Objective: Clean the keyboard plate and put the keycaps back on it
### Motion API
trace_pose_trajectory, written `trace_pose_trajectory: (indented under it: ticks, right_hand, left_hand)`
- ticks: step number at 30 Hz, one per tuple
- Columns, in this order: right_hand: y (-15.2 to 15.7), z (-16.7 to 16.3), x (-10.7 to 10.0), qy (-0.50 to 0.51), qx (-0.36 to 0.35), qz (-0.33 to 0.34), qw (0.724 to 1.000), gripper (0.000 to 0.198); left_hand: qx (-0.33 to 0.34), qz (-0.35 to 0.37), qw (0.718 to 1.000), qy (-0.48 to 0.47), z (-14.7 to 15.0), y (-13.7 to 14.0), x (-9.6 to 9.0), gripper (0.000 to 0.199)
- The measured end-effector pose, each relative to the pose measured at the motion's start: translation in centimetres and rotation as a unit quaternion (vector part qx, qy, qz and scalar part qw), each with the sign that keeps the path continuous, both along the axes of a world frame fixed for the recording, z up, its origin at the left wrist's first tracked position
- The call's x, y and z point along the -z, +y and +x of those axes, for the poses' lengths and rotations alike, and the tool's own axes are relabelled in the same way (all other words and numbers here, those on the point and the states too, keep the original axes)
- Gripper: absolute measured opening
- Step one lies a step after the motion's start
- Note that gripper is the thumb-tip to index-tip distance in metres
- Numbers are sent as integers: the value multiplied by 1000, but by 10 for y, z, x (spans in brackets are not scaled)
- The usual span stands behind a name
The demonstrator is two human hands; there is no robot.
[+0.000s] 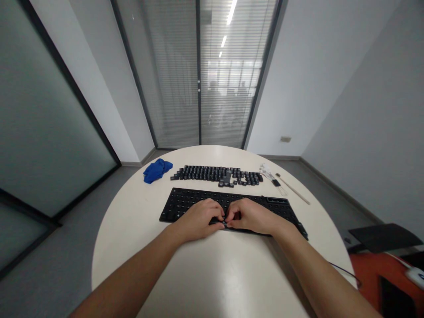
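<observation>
A black keyboard (182,202) lies across the round table, much of its bed showing bare key sockets. Over its front middle part, my left hand (201,217) is closed, with thumb and fingers curled together at the keys. Close beside it, fingertips nearly meeting, my right hand (251,214) pinches at the same spot. Whatever is between the fingers is too small and hidden to make out. Behind the keyboard, many loose black keycaps (205,173) are laid out in rows, with a gap toward the right of the group.
A crumpled blue cloth (157,170) lies at the left on the white table (132,247). At the right are a wire tool with a black handle (275,182) and a thin stick brush (294,190). An orange chair (371,282) stands beyond the table's right edge.
</observation>
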State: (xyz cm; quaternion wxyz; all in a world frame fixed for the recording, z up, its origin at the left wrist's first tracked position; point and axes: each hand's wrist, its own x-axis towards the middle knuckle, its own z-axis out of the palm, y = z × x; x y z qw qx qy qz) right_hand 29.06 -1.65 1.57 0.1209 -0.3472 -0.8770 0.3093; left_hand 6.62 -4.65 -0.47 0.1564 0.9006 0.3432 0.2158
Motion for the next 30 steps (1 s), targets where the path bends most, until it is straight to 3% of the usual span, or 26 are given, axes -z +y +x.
trace_pose_trajectory:
  ticks: [7, 12, 17, 23, 30]
  right_hand:
    - [3, 2, 1, 16, -18, 11, 1000, 15]
    - [17, 0, 9, 18, 97, 194, 976, 17]
    - [31, -6, 17, -52, 157, 278, 946, 20]
    - [45, -27, 3, -131, 161, 308, 928, 29]
    - [62, -44, -2, -158, 151, 282, 934, 31]
  left_hand:
    - [16, 13, 1000, 11, 0, 0, 0, 9]
    - [26, 14, 999, 12, -5, 3, -1, 10]
    - [29, 15, 999, 8, -10, 6, 0, 12]
    - [17, 28, 999, 2, -17, 10, 3, 11]
    - [5, 28, 1000, 7, -28, 16, 2, 9]
